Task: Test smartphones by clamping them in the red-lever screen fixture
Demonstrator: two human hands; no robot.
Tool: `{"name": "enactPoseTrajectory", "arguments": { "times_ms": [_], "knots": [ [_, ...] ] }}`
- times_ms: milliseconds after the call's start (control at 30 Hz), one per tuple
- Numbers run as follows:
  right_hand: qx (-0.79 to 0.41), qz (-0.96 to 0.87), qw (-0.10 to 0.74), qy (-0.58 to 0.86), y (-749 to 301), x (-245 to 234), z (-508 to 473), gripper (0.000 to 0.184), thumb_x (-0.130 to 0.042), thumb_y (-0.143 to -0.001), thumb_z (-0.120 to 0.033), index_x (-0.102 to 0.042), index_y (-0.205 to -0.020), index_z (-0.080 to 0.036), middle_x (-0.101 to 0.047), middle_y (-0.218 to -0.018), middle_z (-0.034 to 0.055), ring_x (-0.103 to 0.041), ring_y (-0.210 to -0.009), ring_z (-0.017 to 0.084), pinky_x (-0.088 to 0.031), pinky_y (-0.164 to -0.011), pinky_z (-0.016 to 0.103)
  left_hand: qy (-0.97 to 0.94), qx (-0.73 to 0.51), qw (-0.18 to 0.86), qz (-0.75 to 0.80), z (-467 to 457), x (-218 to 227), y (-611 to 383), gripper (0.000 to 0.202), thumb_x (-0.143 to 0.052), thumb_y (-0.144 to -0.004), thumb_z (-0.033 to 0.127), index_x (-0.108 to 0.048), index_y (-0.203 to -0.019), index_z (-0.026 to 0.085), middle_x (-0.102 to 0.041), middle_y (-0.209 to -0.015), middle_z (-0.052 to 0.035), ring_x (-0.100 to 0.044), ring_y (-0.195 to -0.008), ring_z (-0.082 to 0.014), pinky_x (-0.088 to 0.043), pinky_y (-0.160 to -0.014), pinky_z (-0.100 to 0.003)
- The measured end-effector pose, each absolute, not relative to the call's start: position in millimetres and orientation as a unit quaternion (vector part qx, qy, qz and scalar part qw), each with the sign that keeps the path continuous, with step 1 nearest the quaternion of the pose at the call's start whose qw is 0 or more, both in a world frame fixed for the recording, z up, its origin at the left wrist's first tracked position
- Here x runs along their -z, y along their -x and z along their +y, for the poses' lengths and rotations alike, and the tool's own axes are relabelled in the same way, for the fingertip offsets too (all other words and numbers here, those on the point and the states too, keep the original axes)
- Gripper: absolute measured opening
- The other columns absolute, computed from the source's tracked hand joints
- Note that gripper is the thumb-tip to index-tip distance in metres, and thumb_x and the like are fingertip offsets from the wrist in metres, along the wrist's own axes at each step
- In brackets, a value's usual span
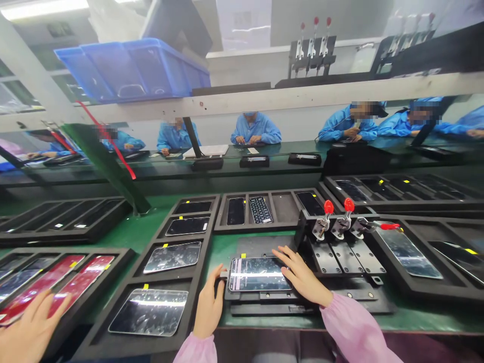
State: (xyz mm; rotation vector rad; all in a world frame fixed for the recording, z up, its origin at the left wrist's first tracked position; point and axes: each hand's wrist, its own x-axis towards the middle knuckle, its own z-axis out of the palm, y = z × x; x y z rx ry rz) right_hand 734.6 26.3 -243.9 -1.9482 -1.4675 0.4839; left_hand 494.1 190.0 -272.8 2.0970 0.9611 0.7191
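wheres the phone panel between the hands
In the head view, the phone panel lies on a black fixture near the middle of the bench, between the left hand and right hand, with the red-knobbed toggle clamps just beyond it to the right.

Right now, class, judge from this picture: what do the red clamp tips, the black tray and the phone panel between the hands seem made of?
Red clamp tips: glossy moulded plastic or rubber, by their smooth shine. Black tray: probably matte foam, dull and soft-edged. Phone panel: likely glass, perhaps filmed, since it mirrors the lights sharply.
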Motion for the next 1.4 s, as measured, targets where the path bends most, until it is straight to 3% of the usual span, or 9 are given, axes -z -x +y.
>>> {"name": "enactPoseTrajectory", "arguments": {
  "times_ms": [167, 433, 667, 767, 867, 1067, 1267, 1400],
  "knots": [
    [-0.202, -0.577, 0.273, 0.743, -737.0, 242.7, 26.3, 0.044, -0.028, -0.093, -0.033, -0.025, -0.136, -0.041, -0.012, -0.149, -0.0019, -0.007, -0.137, 0.022, -0.014, -0.108, 0.051, -0.810, -0.278, 0.356, 0.375, 190.1, 273.4, -493.7, 0.040, -0.037, -0.089, 0.030, -0.041, -0.128, 0.021, -0.058, -0.121, -0.0078, -0.052, -0.114, -0.0207, -0.038, -0.100, -0.042],
    [-0.210, -0.576, 0.277, 0.740, -740.2, 246.4, 26.4, 0.043, -0.029, -0.093, -0.034, -0.027, -0.135, -0.041, -0.010, -0.150, -0.0024, -0.007, -0.137, 0.022, -0.012, -0.108, 0.052, -0.810, -0.283, 0.357, 0.369, 189.8, 273.3, -492.8, 0.042, -0.037, -0.088, 0.029, -0.041, -0.129, 0.021, -0.058, -0.121, -0.0081, -0.052, -0.113, -0.0207, -0.039, -0.099, -0.042],
    [-0.153, -0.548, 0.344, 0.747, -722.4, 225.5, 33.6, 0.048, -0.033, -0.090, -0.044, -0.026, -0.137, -0.035, -0.023, -0.147, 0.0020, -0.015, -0.136, 0.023, -0.012, -0.107, 0.056, -0.807, -0.291, 0.362, 0.366, 189.3, 273.2, -492.7, 0.041, -0.038, -0.087, 0.029, -0.044, -0.127, 0.021, -0.057, -0.122, -0.0081, -0.053, -0.114, -0.0213, -0.040, -0.098, -0.042],
    [-0.146, -0.628, 0.268, 0.716, -709.6, 208.8, 48.8, 0.081, -0.052, -0.076, -0.056, -0.013, -0.141, -0.030, -0.026, -0.145, 0.0074, -0.021, -0.133, 0.028, -0.008, -0.105, 0.061, -0.808, -0.292, 0.360, 0.363, 189.4, 272.9, -492.4, 0.041, -0.038, -0.087, 0.030, -0.044, -0.127, 0.021, -0.057, -0.123, -0.0079, -0.053, -0.112, -0.0212, -0.040, -0.097, -0.042],
    [-0.175, -0.696, 0.181, 0.673, -701.7, 199.0, 68.0, 0.105, -0.064, -0.063, -0.059, -0.006, -0.143, -0.023, -0.036, -0.138, 0.0137, -0.032, -0.126, 0.032, -0.013, -0.102, 0.063, -0.811, -0.287, 0.356, 0.364, 189.6, 273.2, -492.0, 0.041, -0.038, -0.088, 0.031, -0.043, -0.127, 0.021, -0.056, -0.124, -0.0073, -0.053, -0.114, -0.0206, -0.040, -0.098, -0.041],
    [-0.139, -0.700, 0.145, 0.686, -699.0, 196.5, 89.8, 0.107, -0.070, -0.054, -0.052, -0.018, -0.141, -0.017, -0.054, -0.115, 0.0142, -0.049, -0.101, 0.030, -0.036, -0.089, 0.044, -0.813, -0.267, 0.361, 0.371, 190.6, 276.7, -491.1, 0.042, -0.036, -0.089, 0.035, -0.040, -0.129, 0.021, -0.051, -0.130, -0.0074, -0.047, -0.120, -0.0201, -0.036, -0.103, -0.041],
    [-0.137, -0.701, 0.137, 0.686, -696.7, 193.5, 88.1, 0.103, -0.068, -0.057, -0.053, -0.018, -0.141, -0.019, -0.055, -0.113, 0.0127, -0.049, -0.098, 0.029, -0.037, -0.085, 0.041, -0.810, -0.251, 0.371, 0.379, 191.5, 278.1, -489.6, 0.044, -0.036, -0.089, 0.038, -0.039, -0.129, 0.022, -0.050, -0.130, -0.0071, -0.045, -0.122, -0.0215, -0.034, -0.104, -0.044],
    [-0.130, -0.708, 0.110, 0.686, -690.5, 194.2, 93.3, 0.103, -0.068, -0.057, -0.051, -0.016, -0.140, -0.021, -0.053, -0.115, 0.0121, -0.049, -0.099, 0.029, -0.036, -0.087, 0.044, -0.803, -0.239, 0.377, 0.394, 191.7, 276.4, -489.3, 0.045, -0.037, -0.087, 0.040, -0.040, -0.129, 0.022, -0.050, -0.131, -0.0067, -0.044, -0.123, -0.0227, -0.033, -0.104, -0.044]
  ]
}}
